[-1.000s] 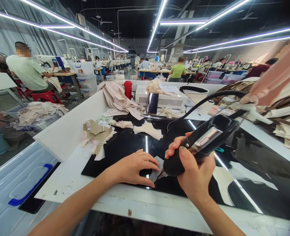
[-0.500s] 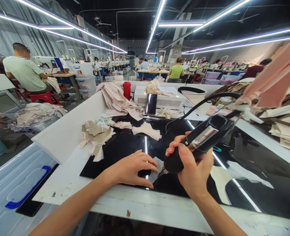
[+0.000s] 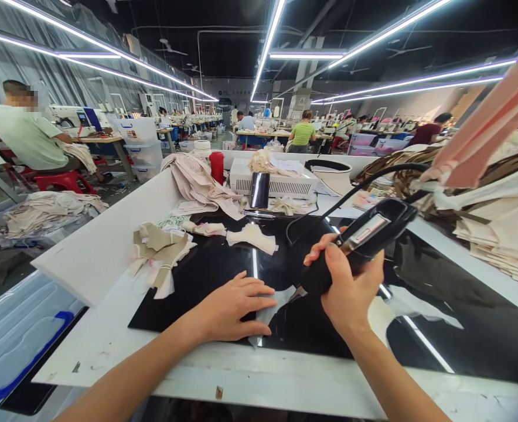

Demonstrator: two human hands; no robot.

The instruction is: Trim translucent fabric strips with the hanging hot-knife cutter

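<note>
My right hand (image 3: 351,281) is wrapped round a black corded hand tool (image 3: 364,243) with a silver panel on its side. The tool's narrow metal tip (image 3: 300,291) points down and left, at the edge of a small piece of thin white fabric (image 3: 280,299). Flat on that fabric rests my left hand (image 3: 237,308), fingers spread, covering part of the piece. Both are over a glossy black sheet (image 3: 215,275) on the white table. Beyond my left hand lie a cream fabric piece (image 3: 252,237) and a tied bundle of beige and white pieces (image 3: 160,252).
A white vented box (image 3: 280,183) stands at the back, with a phone (image 3: 259,190) leaning on it and a red cup (image 3: 217,168) beside it. Fabric stacks (image 3: 500,240) and a hanging pink strip (image 3: 470,135) are on the right. The tool's cable (image 3: 351,187) arches over the table.
The view has shifted slightly, moving the surroundings leftward. The tool's tip has moved a little up and away from my left hand, and more of the white fabric shows between them.
</note>
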